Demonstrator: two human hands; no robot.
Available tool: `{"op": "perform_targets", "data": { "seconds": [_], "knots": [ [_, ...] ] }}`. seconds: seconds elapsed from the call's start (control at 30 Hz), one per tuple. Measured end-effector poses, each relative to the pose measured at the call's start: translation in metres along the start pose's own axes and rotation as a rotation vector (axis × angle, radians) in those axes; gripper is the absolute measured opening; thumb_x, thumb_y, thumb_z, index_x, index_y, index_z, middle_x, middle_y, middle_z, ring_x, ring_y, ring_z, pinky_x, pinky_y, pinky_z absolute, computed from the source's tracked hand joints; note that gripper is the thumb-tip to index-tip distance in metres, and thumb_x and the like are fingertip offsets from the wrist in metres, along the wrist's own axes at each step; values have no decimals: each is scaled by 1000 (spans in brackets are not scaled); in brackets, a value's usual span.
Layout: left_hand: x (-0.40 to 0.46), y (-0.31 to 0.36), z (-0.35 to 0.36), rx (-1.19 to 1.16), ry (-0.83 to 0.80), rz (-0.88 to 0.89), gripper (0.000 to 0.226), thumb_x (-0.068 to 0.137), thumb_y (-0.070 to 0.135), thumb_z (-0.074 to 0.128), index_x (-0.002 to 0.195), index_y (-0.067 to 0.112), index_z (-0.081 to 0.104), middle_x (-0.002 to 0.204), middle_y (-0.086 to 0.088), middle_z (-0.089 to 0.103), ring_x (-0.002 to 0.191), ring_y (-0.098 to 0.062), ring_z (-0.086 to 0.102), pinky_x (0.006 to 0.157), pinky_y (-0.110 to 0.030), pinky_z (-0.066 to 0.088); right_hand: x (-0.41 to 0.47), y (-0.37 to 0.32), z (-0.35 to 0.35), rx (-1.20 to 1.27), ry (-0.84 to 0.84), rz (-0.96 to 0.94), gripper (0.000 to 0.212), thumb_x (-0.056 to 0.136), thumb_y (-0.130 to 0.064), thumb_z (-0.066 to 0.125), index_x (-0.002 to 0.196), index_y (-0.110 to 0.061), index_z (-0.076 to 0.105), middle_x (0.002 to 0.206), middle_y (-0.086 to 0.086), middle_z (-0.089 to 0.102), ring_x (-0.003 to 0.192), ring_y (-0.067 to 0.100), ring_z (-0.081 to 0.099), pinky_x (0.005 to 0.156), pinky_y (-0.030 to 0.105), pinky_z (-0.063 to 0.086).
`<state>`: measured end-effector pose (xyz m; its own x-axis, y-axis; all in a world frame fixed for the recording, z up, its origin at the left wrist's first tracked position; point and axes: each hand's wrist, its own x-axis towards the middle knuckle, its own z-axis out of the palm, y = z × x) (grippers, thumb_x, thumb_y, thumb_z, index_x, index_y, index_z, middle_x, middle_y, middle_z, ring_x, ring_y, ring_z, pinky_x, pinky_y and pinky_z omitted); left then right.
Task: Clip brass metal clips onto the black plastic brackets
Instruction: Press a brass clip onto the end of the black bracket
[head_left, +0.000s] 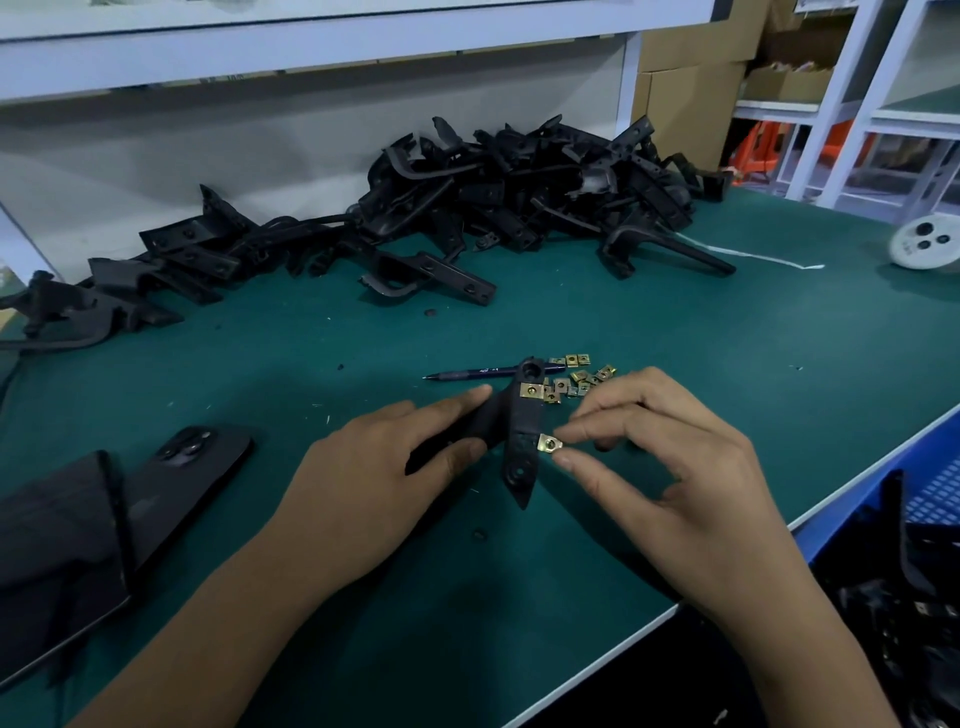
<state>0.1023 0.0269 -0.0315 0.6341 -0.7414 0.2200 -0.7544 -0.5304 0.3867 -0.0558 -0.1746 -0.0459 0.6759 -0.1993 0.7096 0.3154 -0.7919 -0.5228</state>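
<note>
My left hand (384, 478) grips a black plastic bracket (524, 431) by its arm, above the green table. One brass clip (532, 391) sits on the bracket's upper part. My right hand (670, 467) pinches a second brass clip (550, 444) between thumb and forefinger, against the bracket's right edge lower down. Just beyond the bracket, several loose brass clips (576, 376) lie in a small heap on the mat.
A big pile of black brackets (467, 208) stretches across the back of the green table (675, 322). A pen (478, 373) lies behind the clips. A phone (176, 478) and a black case lie at left. A blue crate (935, 499) with finished parts stands at right.
</note>
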Motion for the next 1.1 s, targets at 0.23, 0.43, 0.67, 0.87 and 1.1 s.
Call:
{"op": "perform_targets", "data": {
  "seconds": [0.23,0.43,0.67,0.87,1.1],
  "knots": [
    [0,-2,3,4,6,36,50,90,78,36,140,78,26,104,16,65,103,-2,59,90,-38,52,1,-2,0,72,-31,17,10,87,-16,81,96,-15,78,102,-3,66,92,22,65,82,35,50],
    [0,4,6,-347,-78,170,46,92,72,51,138,67,48,109,13,70,107,-11,67,92,-47,53,2,-12,-3,361,68,84,23,82,-24,84,100,-15,73,101,1,67,91,28,62,86,36,49],
    [-2,1,7,-441,-106,221,44,90,71,57,134,65,55,91,5,63,87,-21,65,78,-49,54,5,-9,-5,478,-80,209,73,76,-47,85,141,-32,59,126,0,52,113,23,54,93,33,49],
    [-2,0,8,-439,-136,233,46,89,72,58,134,61,58,87,3,59,81,-22,62,72,-48,52,7,-10,-9,589,-203,233,56,78,-33,86,127,-20,62,127,5,68,127,31,59,103,50,47],
    [-2,2,7,-329,-124,253,43,91,77,51,134,68,52,85,7,55,77,-18,60,65,-52,51,6,-15,0,456,-116,271,45,74,-42,85,112,-26,66,114,-1,69,117,26,62,104,48,46]
  ]
}}
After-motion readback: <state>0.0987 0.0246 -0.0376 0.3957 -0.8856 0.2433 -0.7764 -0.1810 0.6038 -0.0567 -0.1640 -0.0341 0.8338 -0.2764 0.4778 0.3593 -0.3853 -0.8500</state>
